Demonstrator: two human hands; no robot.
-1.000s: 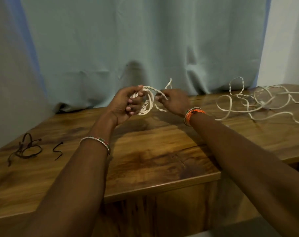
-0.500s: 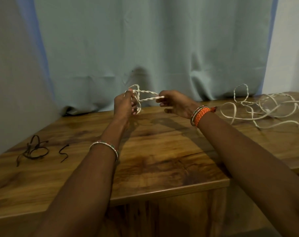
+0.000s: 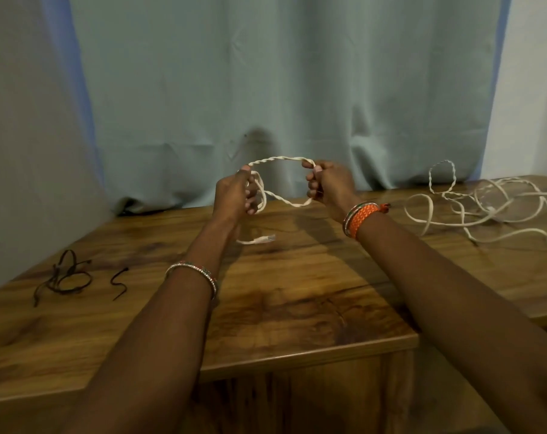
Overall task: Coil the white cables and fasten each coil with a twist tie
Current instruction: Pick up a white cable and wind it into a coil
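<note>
Several dark twist ties (image 3: 67, 275) lie far left on the glossy wooden table (image 3: 297, 308), thin and kinked. Left hand (image 3: 234, 195) curls around gathered loops of white cable (image 3: 278, 159); its connector end (image 3: 263, 239) dangles just above the tabletop. Right hand (image 3: 327, 184) pinches the spiral-twisted span arching between the hands. Best practice, likely: keep loops equal, feed slack evenly. Loose cables (image 3: 485, 208) sprawl far right, flat and ribbon-like.
</note>
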